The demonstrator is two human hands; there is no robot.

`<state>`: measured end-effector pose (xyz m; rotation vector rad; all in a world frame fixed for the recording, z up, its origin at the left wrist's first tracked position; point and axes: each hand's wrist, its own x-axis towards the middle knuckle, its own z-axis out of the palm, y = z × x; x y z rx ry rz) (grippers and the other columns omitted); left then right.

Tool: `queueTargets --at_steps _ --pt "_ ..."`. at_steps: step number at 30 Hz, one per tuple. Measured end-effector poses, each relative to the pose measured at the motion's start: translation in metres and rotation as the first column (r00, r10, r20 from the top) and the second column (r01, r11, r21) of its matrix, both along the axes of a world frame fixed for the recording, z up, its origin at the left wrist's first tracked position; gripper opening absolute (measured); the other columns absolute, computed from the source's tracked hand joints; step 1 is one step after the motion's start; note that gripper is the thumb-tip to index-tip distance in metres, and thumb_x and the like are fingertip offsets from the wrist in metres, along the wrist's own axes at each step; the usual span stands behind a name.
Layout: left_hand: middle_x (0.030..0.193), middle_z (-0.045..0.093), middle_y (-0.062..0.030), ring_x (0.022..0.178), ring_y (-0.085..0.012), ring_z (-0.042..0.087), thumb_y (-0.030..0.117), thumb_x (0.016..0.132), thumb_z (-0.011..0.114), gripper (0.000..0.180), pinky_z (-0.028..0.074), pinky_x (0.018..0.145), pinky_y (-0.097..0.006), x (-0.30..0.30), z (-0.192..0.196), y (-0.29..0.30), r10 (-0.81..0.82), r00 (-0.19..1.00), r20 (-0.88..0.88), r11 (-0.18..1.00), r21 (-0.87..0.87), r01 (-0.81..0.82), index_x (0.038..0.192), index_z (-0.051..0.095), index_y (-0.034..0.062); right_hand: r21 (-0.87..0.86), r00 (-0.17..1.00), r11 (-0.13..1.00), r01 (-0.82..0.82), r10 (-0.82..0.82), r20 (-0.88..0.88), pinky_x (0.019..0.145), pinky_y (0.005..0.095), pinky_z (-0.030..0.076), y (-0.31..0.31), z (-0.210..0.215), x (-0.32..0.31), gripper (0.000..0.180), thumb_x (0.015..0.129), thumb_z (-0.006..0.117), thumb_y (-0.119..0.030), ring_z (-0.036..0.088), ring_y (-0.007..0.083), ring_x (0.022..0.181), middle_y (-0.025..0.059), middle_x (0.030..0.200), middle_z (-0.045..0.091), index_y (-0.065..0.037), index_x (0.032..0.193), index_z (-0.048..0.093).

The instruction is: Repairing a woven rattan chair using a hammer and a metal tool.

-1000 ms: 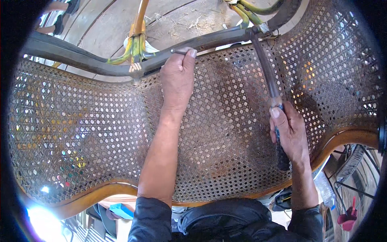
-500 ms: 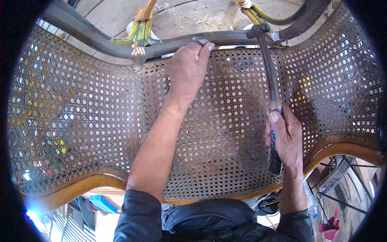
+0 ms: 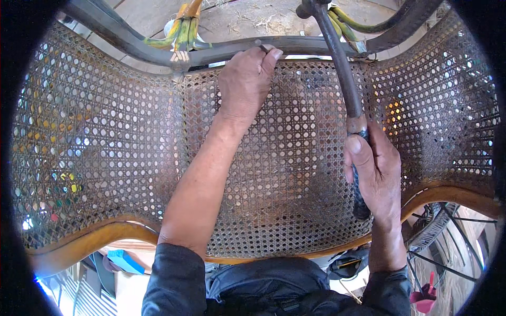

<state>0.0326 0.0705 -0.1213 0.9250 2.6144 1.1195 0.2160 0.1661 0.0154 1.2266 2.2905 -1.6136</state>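
Note:
My left hand (image 3: 244, 84) reaches to the far edge of a woven cane panel (image 3: 279, 158), its fingers pinched round a thin metal punch (image 3: 259, 43) whose top end pokes out above the thumb. The punch's lower tip is hidden by the hand. In my right hand (image 3: 375, 168), over the right side of the cane, is a hammer (image 3: 340, 68) gripped by its dark blue handle sleeve. Its head (image 3: 312, 7) is up and away from the punch, partly cut off by the top of the view. A dark curved rail (image 3: 226, 51) runs along the cane's far edge.
Bound yellow-green rattan legs (image 3: 185, 37) stand beyond the rail, over a floor strewn with fibre scraps. A brown wooden rail (image 3: 116, 231) edges the near side. At the lower right are a black-framed woven chair (image 3: 432, 231) and a pink plastic thing (image 3: 423, 300).
The hammer's head has risen and swung a little left, farther from the punch. My right hand has shifted slightly right, while my left hand keeps almost the same place.

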Motion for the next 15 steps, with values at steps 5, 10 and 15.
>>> queueTargets --at_steps 5,10,15 --pt "0.068 0.060 -0.0122 0.068 -0.0307 0.059 0.041 0.090 0.055 0.038 0.046 0.060 -0.043 0.001 0.000 0.000 -0.039 0.999 -0.008 0.999 0.026 0.039 0.080 0.063 0.0056 -0.017 0.999 1.000 -0.017 0.018 0.032 0.056 0.0282 0.043 0.001 0.001 0.001 0.034 0.093 0.056 -0.037 0.048 0.0118 0.060 0.0045 0.068 0.052 -0.004 0.102 0.056" --pt "0.069 0.060 -0.0116 0.069 -0.0305 0.059 0.040 0.089 0.055 0.035 0.047 0.060 -0.043 0.000 -0.004 0.001 -0.075 0.994 -0.074 0.996 -0.058 0.071 0.079 0.063 0.0077 0.015 0.999 0.999 -0.045 0.045 0.014 0.056 0.0292 0.044 0.000 0.007 -0.002 0.033 0.092 0.058 -0.035 0.051 0.0145 0.059 0.0065 0.069 0.053 -0.004 0.102 0.055" --pt "0.069 0.060 -0.0111 0.069 -0.0302 0.059 0.039 0.088 0.057 0.032 0.047 0.060 -0.044 -0.004 -0.002 0.001 -0.128 0.988 -0.083 0.991 -0.035 0.125 0.079 0.062 0.0094 0.096 0.990 0.987 -0.126 0.132 -0.058 0.055 0.0314 0.045 -0.004 0.033 -0.010 0.032 0.092 0.058 -0.033 0.056 0.0186 0.059 0.0090 0.069 0.055 -0.003 0.103 0.055"
